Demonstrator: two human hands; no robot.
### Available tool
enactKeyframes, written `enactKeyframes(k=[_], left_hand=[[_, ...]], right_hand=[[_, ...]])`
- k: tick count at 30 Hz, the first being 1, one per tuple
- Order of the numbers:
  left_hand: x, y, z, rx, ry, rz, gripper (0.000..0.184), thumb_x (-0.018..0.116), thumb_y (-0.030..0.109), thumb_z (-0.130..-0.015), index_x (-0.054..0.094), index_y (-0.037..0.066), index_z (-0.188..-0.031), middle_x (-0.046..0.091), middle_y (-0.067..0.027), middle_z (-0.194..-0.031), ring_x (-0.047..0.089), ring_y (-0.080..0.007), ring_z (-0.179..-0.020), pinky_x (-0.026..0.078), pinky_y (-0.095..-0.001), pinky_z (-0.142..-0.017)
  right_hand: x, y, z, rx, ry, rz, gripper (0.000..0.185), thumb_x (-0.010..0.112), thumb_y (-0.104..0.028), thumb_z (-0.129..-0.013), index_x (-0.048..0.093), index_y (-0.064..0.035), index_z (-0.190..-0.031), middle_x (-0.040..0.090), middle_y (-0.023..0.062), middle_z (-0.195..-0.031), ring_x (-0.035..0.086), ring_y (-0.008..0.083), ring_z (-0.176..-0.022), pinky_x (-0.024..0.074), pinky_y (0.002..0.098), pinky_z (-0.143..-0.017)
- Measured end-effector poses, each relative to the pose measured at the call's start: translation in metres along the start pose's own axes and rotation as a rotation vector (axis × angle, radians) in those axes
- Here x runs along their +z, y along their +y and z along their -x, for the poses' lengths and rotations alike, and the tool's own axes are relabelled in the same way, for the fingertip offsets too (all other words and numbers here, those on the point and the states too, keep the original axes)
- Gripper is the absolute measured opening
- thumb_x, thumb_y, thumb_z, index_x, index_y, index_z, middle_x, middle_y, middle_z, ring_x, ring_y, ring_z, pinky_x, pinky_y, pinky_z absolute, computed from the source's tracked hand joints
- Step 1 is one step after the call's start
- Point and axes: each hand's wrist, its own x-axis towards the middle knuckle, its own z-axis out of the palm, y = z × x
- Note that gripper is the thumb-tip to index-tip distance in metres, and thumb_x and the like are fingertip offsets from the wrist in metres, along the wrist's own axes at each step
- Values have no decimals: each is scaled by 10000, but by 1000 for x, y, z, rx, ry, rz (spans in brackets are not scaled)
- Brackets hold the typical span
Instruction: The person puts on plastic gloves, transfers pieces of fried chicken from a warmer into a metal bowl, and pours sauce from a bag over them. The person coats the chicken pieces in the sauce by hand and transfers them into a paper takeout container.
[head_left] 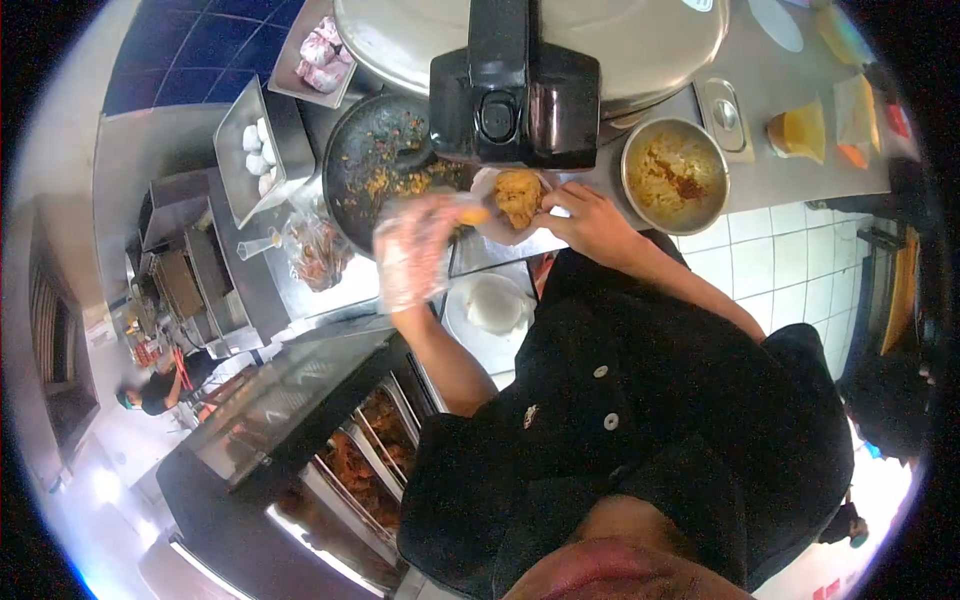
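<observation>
My left hand [415,240], in a clear plastic glove, is blurred a little and closed around a small orange-yellow piece [472,214] whose kind I cannot make out. Beside it, my bare right hand [590,222] grips the edge of a pale paper-like wrapper or bowl [490,218]. A golden-brown piece of fried chicken [518,197] sits in that wrapper. Behind my left hand lies a dark round stone-like dish [360,150] with a chunky red-brown sauce or relish smeared over it.
A steel bowl [690,205] with yellow-brown residue stands at the right. Left are a steel tray of white items [225,165], a tray with wrapped pieces [290,75] and a bagged food bundle [318,250]. A large steel lid [640,50] overhangs. A display case [290,440] holds food; another person [160,390] stands far left.
</observation>
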Motion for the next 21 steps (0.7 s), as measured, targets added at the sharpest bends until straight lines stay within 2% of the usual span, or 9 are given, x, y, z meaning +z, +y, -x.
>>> enactKeyframes(k=[3,5,8,9,12,16,18,20,21], left_hand=[[32,31,13,10,-67,107,180,706,110,-869,741,98,-1044,729,-88,-956,698,-278,-941,554,-402,-835],[51,11,17,199,-274,-211,348,761,116,-785,743,169,-1129,730,-88,-1025,687,-293,-954,550,-417,-869],[62,10,21,167,-376,-492,371,745,144,-751,760,183,-1120,727,-92,-992,681,-302,-965,522,-438,-879],[59,20,18,154,-361,-588,229,754,210,-751,776,181,-977,726,-98,-931,685,-299,-941,505,-453,-834],[65,24,10,91,-264,-507,184,717,268,-802,706,127,-920,681,-115,-879,663,-321,-870,458,-469,-795],[83,38,7,-12,-306,-714,229,737,313,-806,659,101,-839,668,-136,-845,647,-342,-838,453,-482,-793],[84,41,9,90,-83,-594,287,757,349,-795,645,86,-823,662,-148,-818,635,-362,-827,447,-510,-769],[71,18,17,103,-58,-503,323,765,368,-798,652,68,-835,665,-142,-793,653,-342,-825,465,-512,-748],[60,18,19,59,-11,-305,309,756,352,-812,656,61,-842,668,-138,-793,664,-327,-820,478,-504,-746]], right_hand=[[0,2,0,-21,-74,64,357,671,-132,-795,703,-197,-1145,615,2,-1091,615,227,-1083,555,394,-929],[-3,3,-3,-32,-76,51,366,674,-132,-790,699,-198,-1149,614,5,-1093,617,230,-1080,560,394,-922],[-7,5,-1,-27,-80,40,379,680,-131,-780,698,-201,-1152,615,7,-1090,620,233,-1074,569,395,-912],[-7,4,0,-21,-82,34,382,683,-132,-777,700,-203,-1151,617,5,-1084,622,233,-1070,572,395,-909],[-9,0,-2,-11,-26,5,235,696,-90,-804,723,-168,-1024,629,13,-1038,620,235,-974,573,381,-837],[-2,2,4,-39,-136,-21,360,683,-135,-797,705,-196,-1151,628,15,-1055,627,236,-1068,577,394,-894],[-6,3,2,-41,-104,9,345,699,-132,-812,705,-177,-1155,645,26,-1083,640,257,-1042,580,394,-872],[-12,6,0,-23,-75,-11,327,714,-134,-822,708,-163,-1148,653,34,-1095,644,268,-1026,578,399,-864],[-15,5,0,22,-27,-40,310,728,-136,-831,711,-148,-1141,661,42,-1108,649,279,-1010,576,404,-857]])
